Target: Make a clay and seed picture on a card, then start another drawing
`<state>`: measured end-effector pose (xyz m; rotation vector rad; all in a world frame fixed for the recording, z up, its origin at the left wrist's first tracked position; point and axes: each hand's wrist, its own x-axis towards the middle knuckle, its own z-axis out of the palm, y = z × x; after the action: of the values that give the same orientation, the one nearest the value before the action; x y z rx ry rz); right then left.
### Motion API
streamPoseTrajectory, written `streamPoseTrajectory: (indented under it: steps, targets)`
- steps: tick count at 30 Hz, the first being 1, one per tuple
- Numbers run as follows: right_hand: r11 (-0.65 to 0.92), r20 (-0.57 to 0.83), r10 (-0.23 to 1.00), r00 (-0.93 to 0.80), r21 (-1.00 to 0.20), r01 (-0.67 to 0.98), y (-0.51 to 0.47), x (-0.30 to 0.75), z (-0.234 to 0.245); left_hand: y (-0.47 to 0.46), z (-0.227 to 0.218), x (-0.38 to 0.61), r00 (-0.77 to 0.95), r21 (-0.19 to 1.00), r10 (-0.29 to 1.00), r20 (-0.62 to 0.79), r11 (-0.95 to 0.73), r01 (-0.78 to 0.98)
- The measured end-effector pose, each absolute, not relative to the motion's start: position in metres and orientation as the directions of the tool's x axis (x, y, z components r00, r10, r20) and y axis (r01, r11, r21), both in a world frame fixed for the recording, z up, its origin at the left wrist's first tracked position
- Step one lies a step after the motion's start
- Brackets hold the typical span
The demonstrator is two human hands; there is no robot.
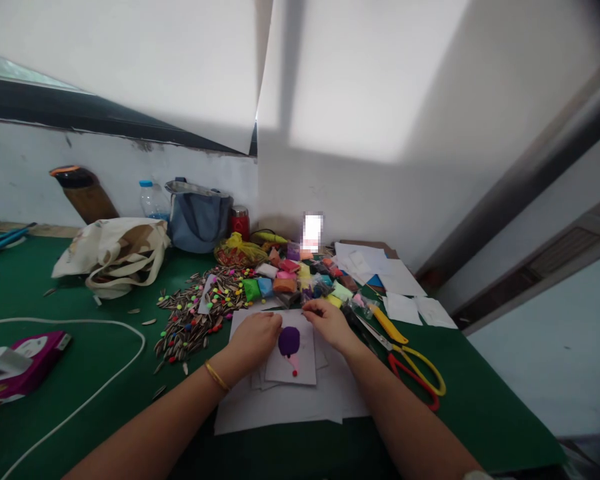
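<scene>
A small white card (305,371) lies on a stack of white paper (285,408). It bears a flat purple round patch (289,341), a pink piece (293,361) below that and a little red ball (295,373). My left hand (260,339) is at the card's left side, fingers curled together; whatever is in them is hidden. Over the card's top right corner, my right hand (331,323) has thumb and fingertips pinched, and I cannot make out what is between them. Packets of coloured modelling clay (285,285) are heaped just beyond both hands.
Sunflower seeds mixed with coloured balls (195,327) spread to the left. Scissors (405,360) and a yellow-handled cutter (391,325) lie right. Behind stand a blue bag (200,217), a cream bag (125,250) and a red flask (240,222). A white cable (135,331) crosses the green table.
</scene>
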<state>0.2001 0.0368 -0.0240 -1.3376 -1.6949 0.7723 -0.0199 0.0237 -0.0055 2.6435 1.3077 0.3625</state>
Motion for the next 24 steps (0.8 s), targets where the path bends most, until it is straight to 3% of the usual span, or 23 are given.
streamPoseTrajectory:
  steps: [3,5,12,19,24]
  targets:
    - [0.21,0.173,0.977,-0.121,-0.864,0.458,0.036,0.202,-0.02,0.019,-0.003,-0.023,0.559,0.214,0.817,0.142,-0.577,0.788]
    - [0.218,0.164,0.974,-0.153,-0.852,0.475,0.033,0.203,-0.017,0.017,-0.002,-0.023,0.549,0.257,0.821,0.156,-0.57,0.78]
    - [0.275,0.233,0.961,-0.151,-0.867,0.414,0.013,0.199,-0.021,0.016,-0.008,-0.016,0.431,0.622,0.859,0.277,-0.502,0.601]
    - [0.345,0.326,0.938,-0.12,-0.827,0.445,0.002,0.182,-0.028,0.012,-0.015,-0.011,0.373,0.866,0.922,0.105,-0.27,0.422]
    - [0.386,0.352,0.922,-0.161,-0.795,0.468,-0.003,0.18,-0.027,0.011,-0.013,-0.008,0.369,0.889,0.927,0.072,-0.227,0.397]
